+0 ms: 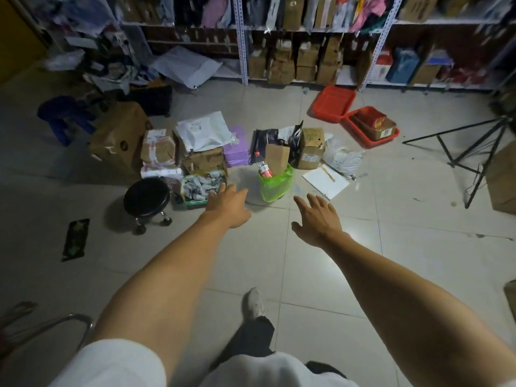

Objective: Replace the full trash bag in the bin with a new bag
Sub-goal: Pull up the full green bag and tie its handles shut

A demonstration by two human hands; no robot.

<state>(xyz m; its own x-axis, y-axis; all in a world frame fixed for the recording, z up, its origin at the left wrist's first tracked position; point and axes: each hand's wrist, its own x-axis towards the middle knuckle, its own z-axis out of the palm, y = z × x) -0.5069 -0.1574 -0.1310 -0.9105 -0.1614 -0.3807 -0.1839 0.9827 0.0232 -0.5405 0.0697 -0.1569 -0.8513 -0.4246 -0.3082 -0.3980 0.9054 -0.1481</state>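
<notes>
The green trash bag [276, 184] stands on the floor [307, 275] ahead of me, between my two outstretched hands as the camera sees them and beyond both. Whether a bin sits inside it I cannot tell; only the bag's thin plastic shows. It is full: a brown paper bag [277, 159] and a plastic bottle with a red label [262, 166] stick up past its rim, so I judge the mouth cannot simply be drawn closed without pressing them down.

My left hand [227, 206] reaches forward with the fingers [220, 189] straight and holding nothing, short of the bag and to its left. My right hand [318, 219] is likewise spread and empty, palm down, short of the bag and to its right. I judge this paired reach as preparation to take the rim from both sides, the opening step of the task; no new bag is in my hands.

Just left of the trash bag stands a green-rimmed basket [202, 187] of small packets, then a black round stool [146, 198]. Behind are cardboard boxes [310, 148] and parcels. A white notepad [325, 180] lies to the right, red trays [333, 103] farther back, shelves [243, 37] along the wall. My white shoe [254, 303] steps forward.
</notes>
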